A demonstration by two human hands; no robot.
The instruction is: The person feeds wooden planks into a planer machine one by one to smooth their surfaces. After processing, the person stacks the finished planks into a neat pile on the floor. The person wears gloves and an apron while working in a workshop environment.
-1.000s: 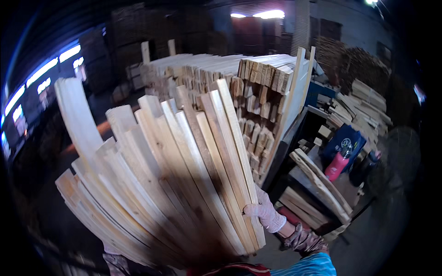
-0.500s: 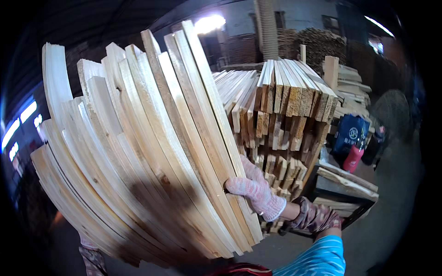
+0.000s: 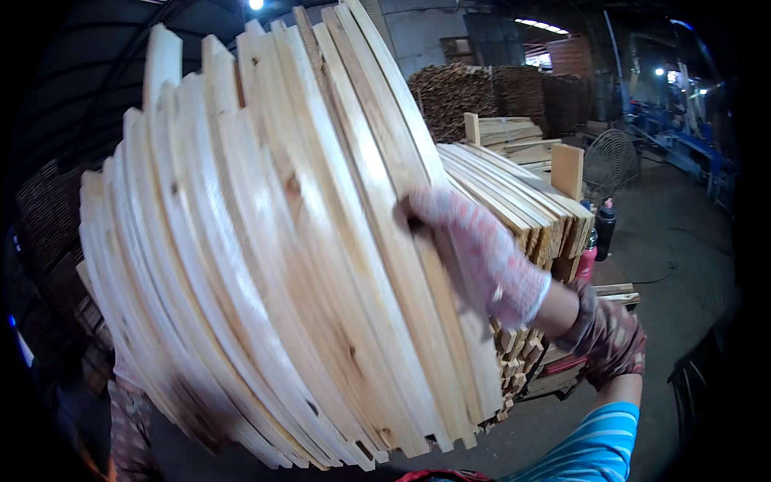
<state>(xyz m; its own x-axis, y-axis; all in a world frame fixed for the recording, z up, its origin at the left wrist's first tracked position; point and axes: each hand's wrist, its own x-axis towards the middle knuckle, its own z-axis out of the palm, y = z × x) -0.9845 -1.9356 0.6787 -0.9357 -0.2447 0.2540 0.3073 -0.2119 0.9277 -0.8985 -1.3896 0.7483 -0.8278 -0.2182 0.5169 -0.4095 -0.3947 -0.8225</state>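
Observation:
A wide bundle of pale wooden boards (image 3: 265,249), standing side by side with uneven top ends, fills the middle of the view and is held up in front of me. On its right side my right hand (image 3: 482,249), in a speckled knit glove, is closed against the outermost boards, with the thumb over their front faces. Low at the left edge, a bit of my gloved left hand (image 3: 124,371) shows against the bundle's left side. Its fingers are hidden behind the boards.
Behind my right hand stands a stack of boards (image 3: 522,197) with an upright wooden post (image 3: 567,170). Further right are a pink bottle (image 3: 587,261), a black bottle (image 3: 605,229) and a round fan (image 3: 612,161). Piled wood (image 3: 454,92) rises at the back.
The bundle has come higher and closer in view, with both hands still at its sides. My view has turned right, bringing in the fan and more floor; the board stack is now more covered.

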